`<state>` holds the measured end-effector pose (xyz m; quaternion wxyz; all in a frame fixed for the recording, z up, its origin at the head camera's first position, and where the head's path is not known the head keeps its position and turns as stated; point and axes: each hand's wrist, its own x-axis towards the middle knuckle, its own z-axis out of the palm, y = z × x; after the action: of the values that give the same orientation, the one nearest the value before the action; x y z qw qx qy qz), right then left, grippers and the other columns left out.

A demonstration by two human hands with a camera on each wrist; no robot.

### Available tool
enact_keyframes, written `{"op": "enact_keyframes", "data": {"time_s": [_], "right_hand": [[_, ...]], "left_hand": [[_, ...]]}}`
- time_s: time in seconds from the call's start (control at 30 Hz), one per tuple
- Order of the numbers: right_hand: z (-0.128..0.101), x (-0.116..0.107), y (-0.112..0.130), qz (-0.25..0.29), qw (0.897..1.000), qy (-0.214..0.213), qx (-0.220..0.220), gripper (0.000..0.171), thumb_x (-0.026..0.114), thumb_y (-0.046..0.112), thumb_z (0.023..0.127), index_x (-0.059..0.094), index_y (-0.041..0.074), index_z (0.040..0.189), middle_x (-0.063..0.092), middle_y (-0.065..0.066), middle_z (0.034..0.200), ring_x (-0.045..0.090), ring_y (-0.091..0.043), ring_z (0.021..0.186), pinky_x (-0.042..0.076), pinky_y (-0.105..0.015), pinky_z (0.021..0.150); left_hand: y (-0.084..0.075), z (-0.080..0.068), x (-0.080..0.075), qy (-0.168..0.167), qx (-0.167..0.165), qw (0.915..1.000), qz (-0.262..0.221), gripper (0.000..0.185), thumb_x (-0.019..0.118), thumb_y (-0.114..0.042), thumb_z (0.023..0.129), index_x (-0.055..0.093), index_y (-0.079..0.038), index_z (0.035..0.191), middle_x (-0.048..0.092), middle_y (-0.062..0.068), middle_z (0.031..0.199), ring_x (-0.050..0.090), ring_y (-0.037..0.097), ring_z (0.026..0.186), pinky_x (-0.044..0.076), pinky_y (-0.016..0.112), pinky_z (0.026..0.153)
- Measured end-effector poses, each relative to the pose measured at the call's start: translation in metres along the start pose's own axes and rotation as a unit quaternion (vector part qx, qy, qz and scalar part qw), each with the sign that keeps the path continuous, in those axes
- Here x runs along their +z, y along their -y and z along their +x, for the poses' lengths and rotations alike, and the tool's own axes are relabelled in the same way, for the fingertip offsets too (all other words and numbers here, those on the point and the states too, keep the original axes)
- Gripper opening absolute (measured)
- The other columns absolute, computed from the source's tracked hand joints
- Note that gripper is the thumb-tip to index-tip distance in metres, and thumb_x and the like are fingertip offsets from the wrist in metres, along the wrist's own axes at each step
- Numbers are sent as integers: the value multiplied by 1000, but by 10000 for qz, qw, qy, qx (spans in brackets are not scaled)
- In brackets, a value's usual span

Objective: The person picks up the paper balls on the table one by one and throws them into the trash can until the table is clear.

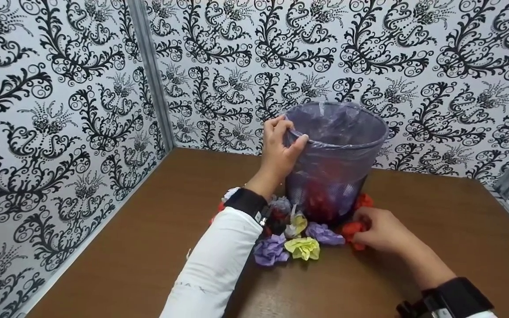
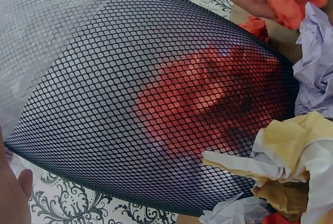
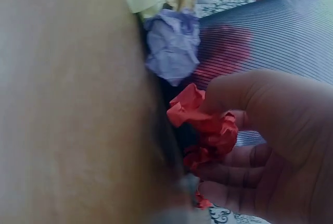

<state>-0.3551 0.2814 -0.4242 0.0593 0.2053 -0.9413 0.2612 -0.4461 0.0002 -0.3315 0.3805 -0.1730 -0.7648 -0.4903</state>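
A crumpled red paper ball [image 1: 351, 229] is pinched by the right hand [image 1: 380, 234] on the bench [image 1: 148, 247]; being light and soft, it is best pinched loosely. Beyond, the mesh bin's [image 1: 334, 176] rim is gripped by the left hand [image 1: 281, 150].

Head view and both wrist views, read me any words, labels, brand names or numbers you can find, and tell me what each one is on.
There is no readable text in any view.
Mesh bin with its plastic liner: no label or brand shows.
Crumpled paper balls: plain coloured paper, no print.
Walls: only a black floral pattern, no lettering.
Wrist straps: plain black, no marking legible.
Left hand and right hand carry no writing.
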Motion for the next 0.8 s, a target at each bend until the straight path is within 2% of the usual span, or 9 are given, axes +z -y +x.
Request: {"op": "enact_keyframes", "data": {"time_s": [0.1, 0.23, 0.33, 0.47, 0.8], "right_hand": [[-1, -9, 3, 156, 9996, -244, 24, 22, 73, 11, 67, 60, 19, 82, 62, 8, 65, 57, -12, 62, 45, -25, 56], [-3, -26, 9, 540, 9972, -399, 318, 23, 71, 10, 70, 59, 16, 89, 66, 0, 78, 60, -17, 66, 50, -29, 55], [-6, -43, 13, 432, 9963, -634, 382, 25, 70, 12, 74, 57, 16, 94, 62, -5, 83, 57, -21, 68, 48, -31, 55], [-10, -66, 18, 100, 9935, -1112, 234, 25, 72, 16, 77, 58, 16, 98, 57, -8, 80, 50, -21, 67, 43, -30, 53], [-21, -118, 38, 376, 9838, -1750, 94, 26, 78, 23, 82, 63, 18, 102, 62, -7, 86, 55, -17, 68, 48, -27, 51]], "left_hand": [[1, 1, 0, -2, 41, 10000, -33, 49, 54, -64, 77, 54, -20, 99, 38, 2, 134, 40, 16, 127, 41, 35, 102], [1, 1, 1, 17, 103, 9999, -42, 48, 54, -62, 78, 54, -19, 100, 38, 3, 134, 39, 17, 128, 39, 34, 104], [0, 1, 0, 34, 110, 9999, -35, 46, 54, -62, 78, 53, -20, 99, 37, 3, 134, 39, 16, 128, 38, 33, 104], [-1, 0, -1, 46, 32, 10000, -34, 44, 54, -61, 79, 52, -21, 98, 37, 1, 134, 40, 15, 126, 40, 34, 102], [-3, 1, -2, 150, -108, 9998, 29, 45, 53, -64, 78, 51, -23, 98, 37, 0, 135, 40, 15, 126, 44, 38, 97]]}}
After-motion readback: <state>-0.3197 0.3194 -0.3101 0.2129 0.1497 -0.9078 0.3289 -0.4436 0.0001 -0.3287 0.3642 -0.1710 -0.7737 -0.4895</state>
